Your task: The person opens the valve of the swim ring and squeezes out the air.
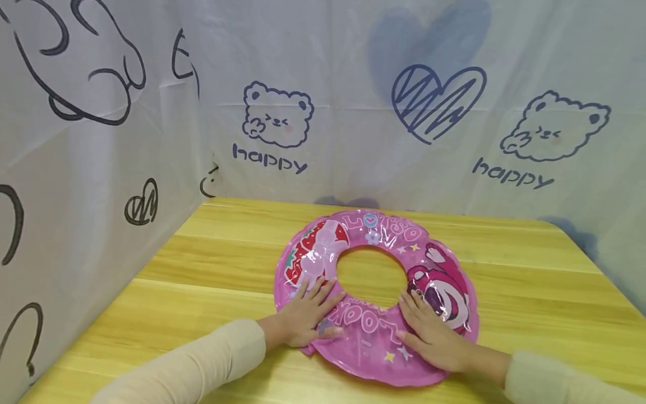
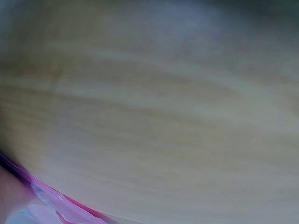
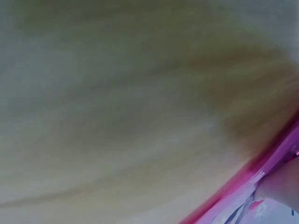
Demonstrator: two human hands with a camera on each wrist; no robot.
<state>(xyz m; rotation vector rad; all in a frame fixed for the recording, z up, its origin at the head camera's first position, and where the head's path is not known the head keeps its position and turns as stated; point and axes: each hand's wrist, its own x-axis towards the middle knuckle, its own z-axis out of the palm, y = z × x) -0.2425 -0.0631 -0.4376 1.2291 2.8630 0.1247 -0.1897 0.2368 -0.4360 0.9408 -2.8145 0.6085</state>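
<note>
A pink inflatable swim ring (image 1: 363, 336) with strawberry, bear and letter prints lies flat on the wooden table, its surface puffed and glossy. On its near left part rests my left hand (image 1: 309, 314), palm down with the fingers spread. My right hand (image 1: 434, 336) lies on the near right part, fingers straight, partly over the bear print. In the left wrist view only an edge of the swim ring (image 2: 60, 203) and a bit of the hand show at the lower left. The right wrist view has the ring's edge (image 3: 233, 191) at the lower right.
The yellow wood-grain table (image 1: 202, 264) reaches back to a white cloth (image 1: 348, 134) printed with bears, hearts and "happy". Another printed cloth (image 1: 101, 157) hangs along the left side. The table's right edge slants toward the lower right.
</note>
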